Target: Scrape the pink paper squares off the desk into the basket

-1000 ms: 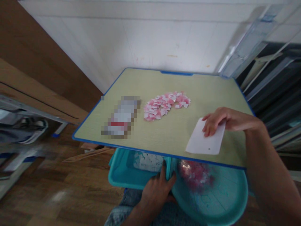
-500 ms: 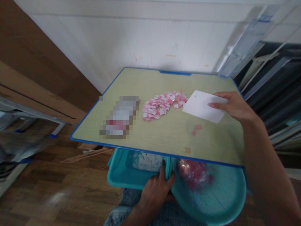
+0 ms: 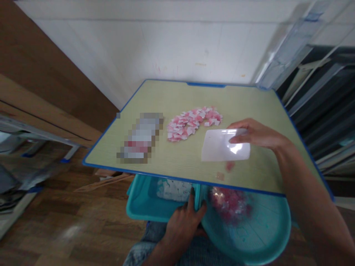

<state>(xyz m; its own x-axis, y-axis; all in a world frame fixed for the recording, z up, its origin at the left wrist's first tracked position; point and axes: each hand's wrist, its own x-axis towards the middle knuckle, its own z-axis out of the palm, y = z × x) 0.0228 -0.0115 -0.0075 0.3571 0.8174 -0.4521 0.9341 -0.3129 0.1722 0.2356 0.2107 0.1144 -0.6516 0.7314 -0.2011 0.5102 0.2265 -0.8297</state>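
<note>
My right hand [image 3: 255, 133] pinches a glossy white plastic sheet [image 3: 216, 144] by its right side, held tilted over the right half of a small table [image 3: 177, 159]. Left of the sheet lies a curved heap of small pink and white pieces [image 3: 184, 125]. A few reddish bits [image 3: 229, 166] lie just below the sheet's lower edge. Below the table's front edge, my left hand [image 3: 184, 223] grips the adjoining rims of a rectangular teal tub [image 3: 146, 214] and a round teal basin [image 3: 273, 240].
A pixelated oblong thing [image 3: 141, 138] lies on the table's left part. White pieces [image 3: 174, 190] lie in the tub, and a clear bag of pink-red material [image 3: 231, 203] in the basin. A clear plastic bottle [image 3: 288, 48] leans behind, beside dark stacked panels [image 3: 332, 96].
My right hand has brought the white sheet left and toward me, tipping it so that it now reflects light. The left hand and both tubs have stayed in place.
</note>
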